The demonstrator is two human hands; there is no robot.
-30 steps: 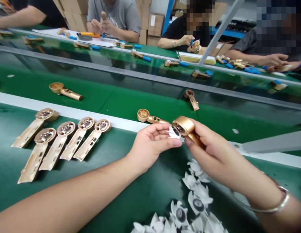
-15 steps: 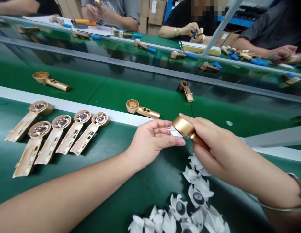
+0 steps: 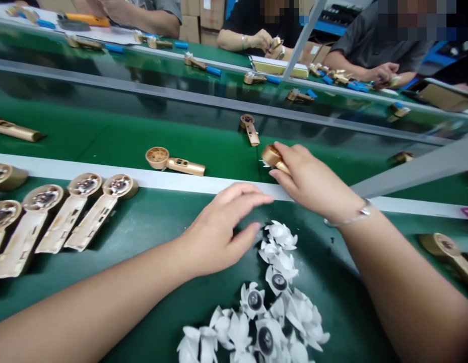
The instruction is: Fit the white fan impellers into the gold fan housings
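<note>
A gold handheld fan housing (image 3: pixel 272 155) is held by its handle in my right hand (image 3: pixel 309 174), out over the green belt; a bit of white shows under its round head. My left hand (image 3: pixel 222 229) is open and holds nothing, its fingers stretched toward the right above the near table. Just below and right of it lies a pile of white fan blades (image 3: pixel 239 333), some showing dark round hubs. At the left, several open gold fan housings (image 3: pixel 92 219) lie in a row, with motors visible in their round heads.
On the green belt (image 3: pixel 116 151) lie a gold fan shell (image 3: pixel 184 165) and a smaller fan half (image 3: pixel 250 130). A white rail (image 3: pixel 169 184) edges the belt. A slanted metal post (image 3: pixel 415 169) stands at right, near another gold housing (image 3: pixel 451 257). Co-workers' hands (image 3: pixel 385 73) work across the line.
My right hand has carried the fan housing forward, away from my left hand and over the belt. My left hand has let go and opened. The view has turned right.
</note>
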